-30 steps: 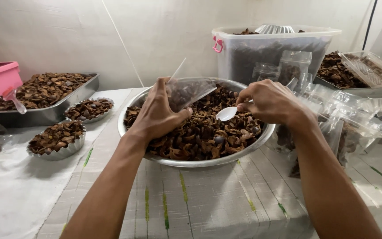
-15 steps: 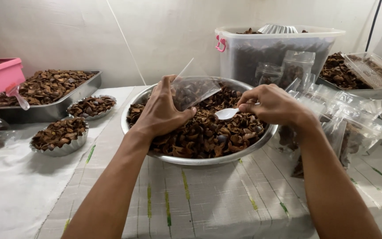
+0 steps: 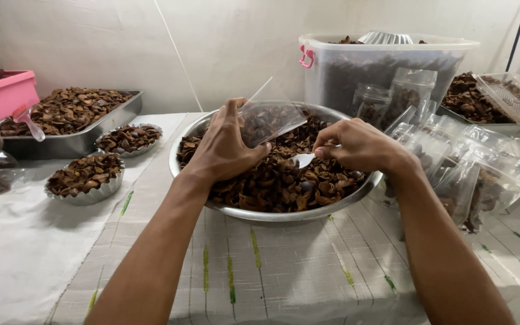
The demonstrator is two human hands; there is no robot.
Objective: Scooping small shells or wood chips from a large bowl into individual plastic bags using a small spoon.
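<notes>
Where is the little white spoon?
In the head view, the white spoon is in the right hand, over the brown dried pieces in the big metal bowl, just right of the left hand's clear bag.

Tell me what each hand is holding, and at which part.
Left hand holds a clear plastic bag at its lower end; right hand holds a white spoon by its handle.

free: cloth [image 3: 284, 265] before bowl [image 3: 260, 212] | blocked: bags [image 3: 452, 162] right, small trays [image 3: 85, 180] left
</notes>
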